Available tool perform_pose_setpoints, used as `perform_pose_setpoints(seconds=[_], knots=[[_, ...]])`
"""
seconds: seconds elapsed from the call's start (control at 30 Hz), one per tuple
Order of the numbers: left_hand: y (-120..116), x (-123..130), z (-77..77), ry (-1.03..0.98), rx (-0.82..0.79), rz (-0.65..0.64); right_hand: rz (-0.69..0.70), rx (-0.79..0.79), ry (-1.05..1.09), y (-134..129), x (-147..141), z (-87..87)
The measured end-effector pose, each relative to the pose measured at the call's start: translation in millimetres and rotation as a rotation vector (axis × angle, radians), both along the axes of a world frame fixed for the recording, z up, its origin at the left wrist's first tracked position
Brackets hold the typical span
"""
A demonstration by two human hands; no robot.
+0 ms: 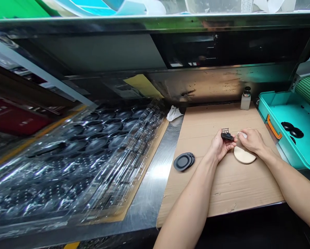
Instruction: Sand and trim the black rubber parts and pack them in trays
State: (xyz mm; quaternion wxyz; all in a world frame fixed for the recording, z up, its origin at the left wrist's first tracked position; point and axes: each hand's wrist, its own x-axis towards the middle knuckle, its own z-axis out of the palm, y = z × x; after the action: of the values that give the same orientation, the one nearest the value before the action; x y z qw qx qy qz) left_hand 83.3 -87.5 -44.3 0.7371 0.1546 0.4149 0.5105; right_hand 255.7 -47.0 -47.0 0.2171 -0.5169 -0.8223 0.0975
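Black plastic piece [227, 136], cream pad [244, 155], tan cardboard [230, 186], teal tray [295, 155] with orange handle [273, 127]

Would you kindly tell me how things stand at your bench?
Left hand: holds black oval part. Right hand: white cloth at its edge. Beige round pad beneath right hand; black oval stack on cardboard sheet.

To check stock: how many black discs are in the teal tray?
3. The left disc and right disc lie together in the teal tray; the lower disc is partly out of sight. Others may be hidden.
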Motion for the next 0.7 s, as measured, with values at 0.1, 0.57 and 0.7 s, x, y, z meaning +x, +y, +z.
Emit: perform_pose_setpoints(seconds=[0.1,0.57,0.7], knots=[[-0.9,5.3,-1.0,0.056,0.017,0.009,0.089,0.066,0.135,-0.3,-0.6,-1.3],[-5.4,24.4,-12.6,0.458,0.216,-0.013,0.143,0.076,0.011,-7.6,-9.2,2.6],[-5.3,25.3,-13.5,0.486,0.244,-0.006,0.161,0.066,-0.061,-7.4,-6.7,5.9]])
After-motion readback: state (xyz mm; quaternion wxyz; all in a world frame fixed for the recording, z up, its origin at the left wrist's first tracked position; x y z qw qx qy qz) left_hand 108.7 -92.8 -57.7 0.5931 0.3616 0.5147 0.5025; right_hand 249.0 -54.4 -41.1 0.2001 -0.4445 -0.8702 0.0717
